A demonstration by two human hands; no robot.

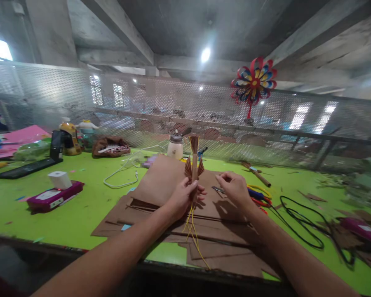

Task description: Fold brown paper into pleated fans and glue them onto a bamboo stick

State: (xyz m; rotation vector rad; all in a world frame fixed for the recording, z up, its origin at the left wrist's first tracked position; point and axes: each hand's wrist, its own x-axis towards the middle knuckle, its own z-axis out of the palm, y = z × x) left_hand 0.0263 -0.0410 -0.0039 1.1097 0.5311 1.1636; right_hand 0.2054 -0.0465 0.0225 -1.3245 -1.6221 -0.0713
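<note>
My left hand (185,196) is wrapped round the stem of a brown folded-paper figure (194,163) and holds it upright. The figure has a pleated fan at its top and two pleated wings at its sides. Thin yellow cords (192,225) hang below my left hand. To the right, my right hand (234,186) is apart from the figure, thumb and fingertips pinched together; whatever they hold, if anything, is too small to make out. Just under its fingers lies a pointed metal blade (218,189). Brown paper sheets (160,181) are stacked beneath both hands.
A blue-handled tool (256,194) with a black cable (299,222) lies at right. Beyond stands a white jar (175,146). On the left are a purple power strip (55,198), a white cable (120,184) and a black stand (34,166). A mesh screen (173,99) borders the table.
</note>
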